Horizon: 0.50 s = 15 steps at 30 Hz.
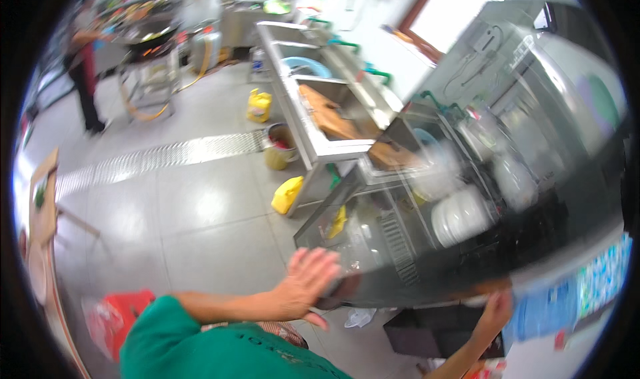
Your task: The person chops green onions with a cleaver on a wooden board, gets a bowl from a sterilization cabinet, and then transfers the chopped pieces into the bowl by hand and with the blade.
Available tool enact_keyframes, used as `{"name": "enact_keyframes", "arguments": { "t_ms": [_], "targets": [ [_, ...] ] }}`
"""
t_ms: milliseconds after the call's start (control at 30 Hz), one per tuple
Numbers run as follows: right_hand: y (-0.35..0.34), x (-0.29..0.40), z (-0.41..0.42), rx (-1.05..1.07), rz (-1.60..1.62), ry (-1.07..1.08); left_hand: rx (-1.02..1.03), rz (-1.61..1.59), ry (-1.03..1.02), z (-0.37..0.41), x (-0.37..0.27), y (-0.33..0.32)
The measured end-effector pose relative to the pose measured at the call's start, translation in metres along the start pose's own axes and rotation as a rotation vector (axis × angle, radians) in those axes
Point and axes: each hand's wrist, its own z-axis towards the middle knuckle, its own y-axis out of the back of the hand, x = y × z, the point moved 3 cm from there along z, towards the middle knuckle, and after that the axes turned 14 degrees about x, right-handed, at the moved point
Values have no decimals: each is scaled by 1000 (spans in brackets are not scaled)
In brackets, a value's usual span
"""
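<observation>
A dark glass door [390, 264] of a cabinet spans the right side, reflecting the sinks and window; stacked white dishes [460, 216] show through or in the glass. My left hand [307, 289], fingers spread and empty, is beside the door's near left corner; whether it touches the glass is unclear. My right hand [495, 311], blurred with fingers bent, is at the door's lower right edge, next to a pale rim. What it grips, if anything, cannot be made out.
Steel sinks [320, 151] hold a wooden board [325, 114] and a blue basin [306, 66]. Yellow containers [287, 195] and a bucket [279, 149] stand on the floor. A red bag [132, 311] lies left. Another person [85, 59] stands at a flaming wok [150, 39].
</observation>
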Motion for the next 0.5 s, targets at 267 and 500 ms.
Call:
{"name": "enact_keyframes", "arguments": {
  "t_ms": [267, 500],
  "targets": [
    [-205, -125, -237, 1049, 4, -390, 113, -44, 266, -37, 8, -52],
    [-352, 73, -252, 961, 75, 440, -74, -918, 1267, -197, 86, -79]
  ]
}}
